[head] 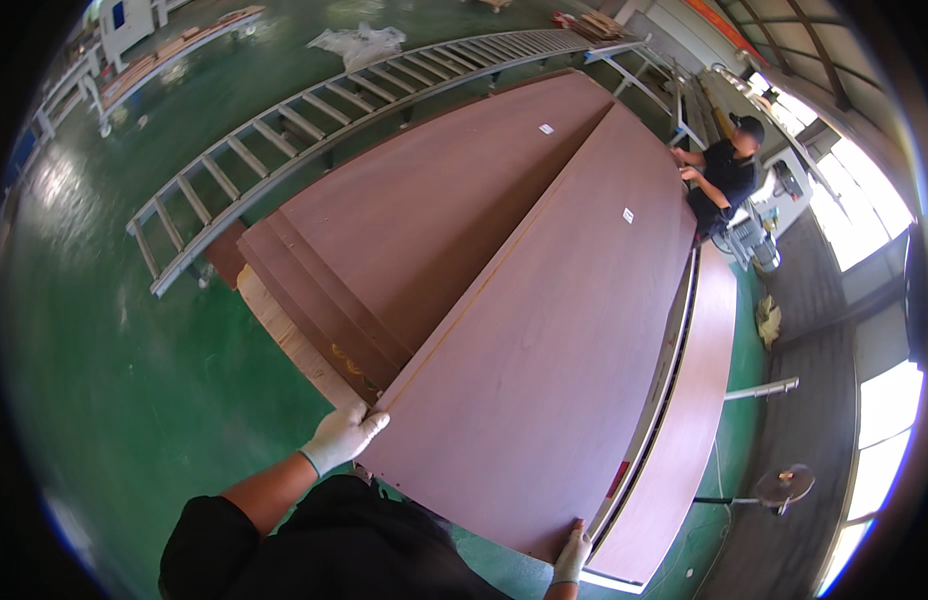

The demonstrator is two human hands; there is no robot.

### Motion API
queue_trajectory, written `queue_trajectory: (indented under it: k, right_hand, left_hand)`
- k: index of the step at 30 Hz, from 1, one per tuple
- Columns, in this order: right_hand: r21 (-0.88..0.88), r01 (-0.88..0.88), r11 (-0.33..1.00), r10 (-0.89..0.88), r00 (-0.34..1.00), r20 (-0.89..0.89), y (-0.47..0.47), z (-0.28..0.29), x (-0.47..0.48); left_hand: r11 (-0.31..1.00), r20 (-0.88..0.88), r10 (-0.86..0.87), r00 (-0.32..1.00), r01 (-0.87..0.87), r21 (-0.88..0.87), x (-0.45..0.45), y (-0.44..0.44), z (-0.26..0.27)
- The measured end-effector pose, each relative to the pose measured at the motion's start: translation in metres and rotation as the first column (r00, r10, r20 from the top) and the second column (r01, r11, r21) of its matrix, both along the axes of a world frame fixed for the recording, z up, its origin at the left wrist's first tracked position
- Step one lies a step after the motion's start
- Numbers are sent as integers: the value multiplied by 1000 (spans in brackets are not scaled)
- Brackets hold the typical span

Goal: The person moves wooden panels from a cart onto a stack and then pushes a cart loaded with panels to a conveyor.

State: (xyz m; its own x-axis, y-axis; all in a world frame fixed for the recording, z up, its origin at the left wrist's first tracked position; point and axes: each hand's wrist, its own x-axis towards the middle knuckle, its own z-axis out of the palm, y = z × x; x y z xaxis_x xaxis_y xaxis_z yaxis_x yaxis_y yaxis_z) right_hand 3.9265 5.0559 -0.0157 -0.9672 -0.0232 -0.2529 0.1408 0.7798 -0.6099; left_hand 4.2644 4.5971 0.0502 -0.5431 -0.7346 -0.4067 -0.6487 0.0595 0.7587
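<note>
A large reddish-brown wood panel (509, 337) lies tilted before me, a small white label on its face. My left hand (342, 436), in a white glove, grips its near left corner, the thumb on top. At the near right corner my right hand (573, 551), gloved too, holds the edge with its fingers partly hidden. Left of this panel, and partly under it, is a stack of similar panels (434, 172) on a pale wooden base (299, 341). On the right the panel borders a machine table (681, 420) with a dark slot along it.
A co-worker (726, 172) in dark clothes stands at the panel's far right edge. A metal roller conveyor (269, 142) runs along the stack's left side. Plastic film (357, 45) lies on the green floor beyond. A round disc on a stand (785, 486) is at the right.
</note>
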Motion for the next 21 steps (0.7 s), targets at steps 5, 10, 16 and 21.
queue_trajectory:
  k: [5,10,16,21]
  right_hand:
    - [-20,-70,997,70,998,9,-71,27,28]
    - [-207,-185,961,203,977,70,-132,50,52]
    - [-431,-347,833,519,761,390,-253,75,100]
    - [-439,-541,717,687,443,576,-347,50,110]
  left_hand:
    - [999,59,48,997,-47,-20,26,-43,22]
    - [984,144,60,988,-35,-174,60,-101,37]
    - [880,328,219,919,-41,-472,103,-254,43]
    - [584,319,430,844,9,-812,87,-308,14]
